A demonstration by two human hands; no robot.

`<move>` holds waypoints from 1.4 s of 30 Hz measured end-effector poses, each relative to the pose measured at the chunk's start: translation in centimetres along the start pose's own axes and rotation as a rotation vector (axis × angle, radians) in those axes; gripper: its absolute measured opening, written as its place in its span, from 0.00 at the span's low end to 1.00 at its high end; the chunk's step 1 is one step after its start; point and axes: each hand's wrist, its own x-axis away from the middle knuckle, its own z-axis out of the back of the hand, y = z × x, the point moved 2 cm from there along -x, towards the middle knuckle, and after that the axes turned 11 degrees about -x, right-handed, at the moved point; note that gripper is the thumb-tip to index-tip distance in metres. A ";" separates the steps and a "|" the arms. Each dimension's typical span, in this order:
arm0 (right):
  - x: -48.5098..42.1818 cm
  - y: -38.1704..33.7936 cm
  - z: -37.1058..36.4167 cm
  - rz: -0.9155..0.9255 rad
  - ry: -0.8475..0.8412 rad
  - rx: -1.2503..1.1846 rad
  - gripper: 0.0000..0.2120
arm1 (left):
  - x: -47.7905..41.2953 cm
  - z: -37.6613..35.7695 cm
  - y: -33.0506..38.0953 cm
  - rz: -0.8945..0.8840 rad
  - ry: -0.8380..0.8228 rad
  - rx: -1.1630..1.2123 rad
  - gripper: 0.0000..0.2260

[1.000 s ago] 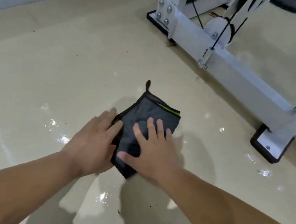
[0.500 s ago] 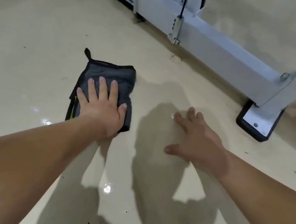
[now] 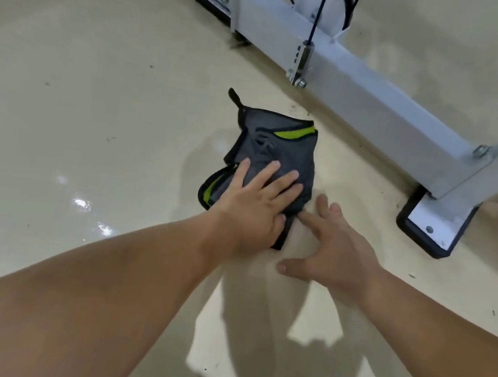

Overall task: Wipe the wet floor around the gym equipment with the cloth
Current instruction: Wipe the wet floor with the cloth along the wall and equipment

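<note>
Two-handed work at floor level, mid-wipe by the look of it. Pressing down with the left hand (image 3: 253, 212) on a crumpled dark grey cloth with black edging and lime-green trim (image 3: 279, 151); grip spread, fingers straight and flat on the fabric, pinching nothing. Bracing with the right hand (image 3: 338, 254) on the glossy beige floor (image 3: 91, 104) at the cloth's 4 o'clock; grip likewise spread, forefinger touching or all but touching the cloth's near edge (hard to tell which).

As for the cloth: lies at centre of view, bunched rather than flat, hanging loop poking out at 11 o'clock. Sits near but apart from the white metal base beam of the gym equipment (image 3: 371, 87), which runs from 12 towards 3 o'clock and ends on a black rubber foot pad (image 3: 427, 229).

Plainly wet at the cloth's 8 o'clock, going by bright glints of water (image 3: 82, 204); only a dull film close around the cloth.

Next move, as a judgement: calls for smoothing the bunched fabric under the palm, keeping weight on it, then sweeping towards the 8 o'clock glints. Worth finishing along the beam's foot afterwards.
</note>
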 end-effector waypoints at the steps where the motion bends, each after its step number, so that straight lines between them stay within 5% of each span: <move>1: 0.1 -0.1 0.3 -0.020 0.003 -0.045 0.50 | 1.8 -0.7 0.3 -0.016 0.005 -0.018 0.29; 5: 1.4 -1.0 -0.3 -0.006 0.294 -0.432 0.20 | 10.1 -3.6 1.3 -0.090 -0.001 0.006 0.30; 7: 3.2 -2.4 -2.4 0.096 0.441 -0.382 0.14 | 13.9 -5.0 0.6 -0.115 0.001 0.011 0.30; 11: 6.0 -7.3 -9.0 0.330 0.381 -0.194 0.16 | 21.1 -8.2 -5.2 -0.032 0.033 0.079 0.30; 17: 6.7 -13.8 -12.9 0.362 0.179 -0.102 0.18 | 28.4 -11.2 -14.2 0.482 -0.127 0.100 0.32; 21: 7.8 -15.3 -13.2 0.249 0.027 -0.061 0.21 | 27.9 -10.0 -11.9 0.383 -0.123 0.147 0.36; 27: 12.8 -12.4 -12.5 0.058 0.043 -0.167 0.25 | 26.6 -7.9 -10.3 0.027 -0.053 0.029 0.36; 30: 15.3 -8.6 -11.9 -0.011 0.089 -0.297 0.19 | 25.4 -7.1 -11.5 0.174 0.057 0.040 0.26; 35: 15.9 -3.0 -9.2 -0.038 0.196 -0.207 0.03 | 24.0 -8.9 -9.6 0.413 -0.054 0.087 0.31; 37: 14.7 -1.3 -8.1 -0.017 0.253 -0.178 0.09 | 22.7 -8.1 -9.1 0.462 -0.065 0.121 0.32; 42: 12.1 2.5 -5.4 -0.046 0.268 -0.156 0.07 | 18.5 -6.2 -6.7 0.504 -0.146 0.143 0.33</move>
